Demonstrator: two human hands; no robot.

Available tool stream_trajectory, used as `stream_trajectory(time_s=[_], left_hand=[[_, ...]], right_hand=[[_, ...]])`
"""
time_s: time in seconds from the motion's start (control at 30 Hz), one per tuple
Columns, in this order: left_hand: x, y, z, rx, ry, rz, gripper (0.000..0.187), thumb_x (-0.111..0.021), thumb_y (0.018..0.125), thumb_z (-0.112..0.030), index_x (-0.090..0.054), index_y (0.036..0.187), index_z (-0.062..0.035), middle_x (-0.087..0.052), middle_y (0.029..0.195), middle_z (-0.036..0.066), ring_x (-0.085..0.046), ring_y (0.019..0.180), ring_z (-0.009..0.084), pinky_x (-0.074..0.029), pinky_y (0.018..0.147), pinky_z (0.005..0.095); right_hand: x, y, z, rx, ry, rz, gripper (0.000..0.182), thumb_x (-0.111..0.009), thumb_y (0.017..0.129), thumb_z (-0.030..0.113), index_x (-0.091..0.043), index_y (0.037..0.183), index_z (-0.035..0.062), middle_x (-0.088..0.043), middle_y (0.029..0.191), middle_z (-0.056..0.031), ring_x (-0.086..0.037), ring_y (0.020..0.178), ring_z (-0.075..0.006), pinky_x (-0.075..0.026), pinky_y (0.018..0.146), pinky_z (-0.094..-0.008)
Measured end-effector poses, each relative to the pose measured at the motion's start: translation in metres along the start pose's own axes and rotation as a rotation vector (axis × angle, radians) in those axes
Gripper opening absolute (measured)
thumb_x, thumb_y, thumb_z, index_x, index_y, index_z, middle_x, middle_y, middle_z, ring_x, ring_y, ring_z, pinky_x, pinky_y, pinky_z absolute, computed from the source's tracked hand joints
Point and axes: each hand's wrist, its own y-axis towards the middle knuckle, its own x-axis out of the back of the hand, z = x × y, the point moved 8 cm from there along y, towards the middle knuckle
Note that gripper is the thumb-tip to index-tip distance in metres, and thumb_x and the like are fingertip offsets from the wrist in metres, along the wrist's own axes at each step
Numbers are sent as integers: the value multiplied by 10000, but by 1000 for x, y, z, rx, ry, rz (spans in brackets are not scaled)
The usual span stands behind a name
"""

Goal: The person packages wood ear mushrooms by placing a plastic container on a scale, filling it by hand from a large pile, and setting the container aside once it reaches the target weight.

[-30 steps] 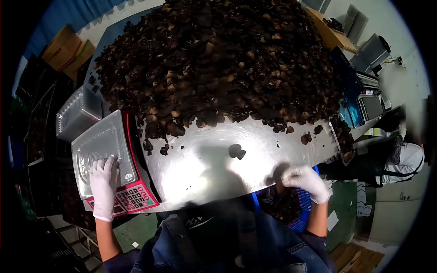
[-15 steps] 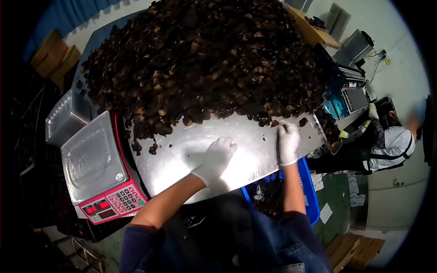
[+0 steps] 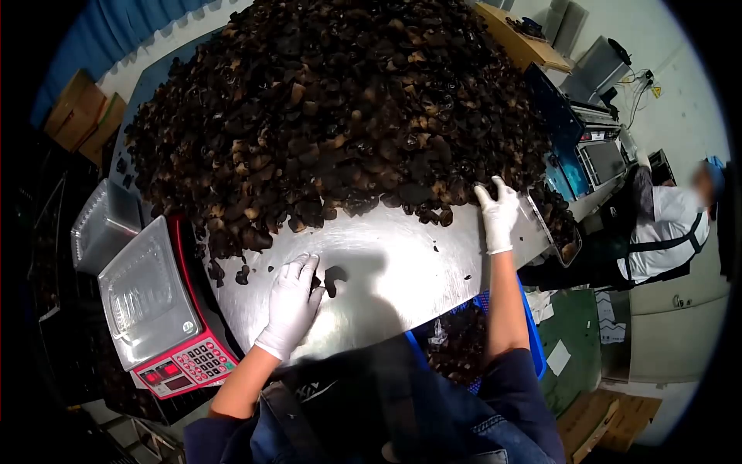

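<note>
A large heap of dark brown, curled, flat pieces (image 3: 348,131), looking like wood ear mushrooms, covers the far part of the metal table (image 3: 402,271). My left hand (image 3: 287,309), in a white glove, rests low over the near left of the table with its fingers stretched out. Beside its fingertips lies a loose dark piece (image 3: 335,280); a smaller dark bit shows between thumb and fingers. At the heap's right front edge is my gloved right hand (image 3: 498,216), thumb and fingers apart. What its fingertips touch is partly lost against the dark pieces.
To my left stands a red scale (image 3: 185,363) with a clear plastic tray (image 3: 147,294) on it. Stacked clear containers (image 3: 108,224) are behind. A blue basket (image 3: 533,325) holding dark pieces sits below the table edge. A co-worker (image 3: 668,224) is at the right.
My left hand has moved left and nearer to me, with a dark piece now beside it. My right hand has gone forward to the heap, its fingers spreading from a closed shape.
</note>
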Motion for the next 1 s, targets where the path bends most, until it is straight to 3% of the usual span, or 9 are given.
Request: stream_trajectory(time_s=[0.2, 0.27, 0.5, 0.6, 0.63, 0.73, 0.8, 0.93, 1.0], left_hand=[[4, -5, -2, 106, -58, -33, 753, -779, 746, -174, -435, 1388, 15, -519, 1311, 198, -498, 1192, 364, -404, 1027, 432], [5, -10, -2, 143, -75, -99, 990, -846, 695, -243, -303, 1460, 75, -493, 1315, 228, -472, 1215, 387, -338, 1065, 468], [-5, -14, 5, 169, 0, -107, 1172, -871, 677, -355, -169, 1485, 125, -317, 1471, 328, -328, 1367, 460, -253, 1137, 509], [10, -24, 19, 180, -24, -158, 1169, -872, 679, -371, -186, 1483, 128, -319, 1479, 334, -327, 1376, 467, -257, 1149, 496], [17, -28, 23, 196, 3, -161, 1159, -868, 686, -379, -194, 1483, 126, -320, 1481, 333, -328, 1378, 464, -260, 1151, 492], [25, -42, 37, 226, -9, -157, 1122, -864, 714, -344, -195, 1505, 89, -300, 1517, 307, -312, 1407, 440, -262, 1165, 474], [31, -41, 30, 212, 0, -146, 1077, -848, 735, -342, -220, 1500, 83, -308, 1513, 302, -313, 1408, 437, -262, 1164, 481], [44, -33, -5, 18, -3, -122, 882, -778, 777, -279, -340, 1462, 62, -326, 1512, 274, -304, 1413, 445, -269, 1148, 501], [35, -28, -20, -17, -116, -68, 785, -785, 773, -234, -414, 1406, 45, -379, 1474, 266, -374, 1369, 447, -340, 1117, 509]], right_hand=[[-5, -83, 131, -406, 956, 435, 266, -704, 802, 81, -647, 1060, 50, -555, 1113, -148, -593, 1009, -304, -487, 901, -382], [-18, -105, 163, 121, 587, 255, 329, -704, 781, 72, -642, 1103, 73, -551, 1159, -147, -582, 1041, -302, -489, 904, -376], [-19, -189, 297, 601, 344, 601, 871, -838, 702, 268, -434, 1471, 201, -438, 1431, -197, -466, 1265, -369, -419, 1010, -466], [18, -144, 258, 410, 976, 610, 442, -735, 812, 154, -650, 1236, 63, -625, 1213, -162, -597, 1115, -310, -476, 948, -377], [74, -119, 244, 768, 317, 1, 219, -632, 849, 47, -702, 1053, 7, -678, 1056, -151, -645, 983, -294, -509, 886, -372], [75, -39, 91, 143, 297, -260, 250, -569, 932, 109, -655, 1131, -15, -665, 1138, -199, -613, 1062, -378, -483, 955, -430], [24, -25, -20, 242, -101, -217, 308, -565, 956, 135, -616, 1216, -23, -644, 1218, -219, -588, 1147, -404, -457, 1009, -442], [69, -116, 20, 554, 61, 357, 362, -644, 890, 110, -626, 1242, 28, -630, 1240, -223, -583, 1172, -408, -459, 1020, -440], [111, -163, 27, 466, -54, 598, 124, -705, 821, 94, -730, 939, 63, -700, 936, -160, -681, 855, -349, -551, 740, -409]])
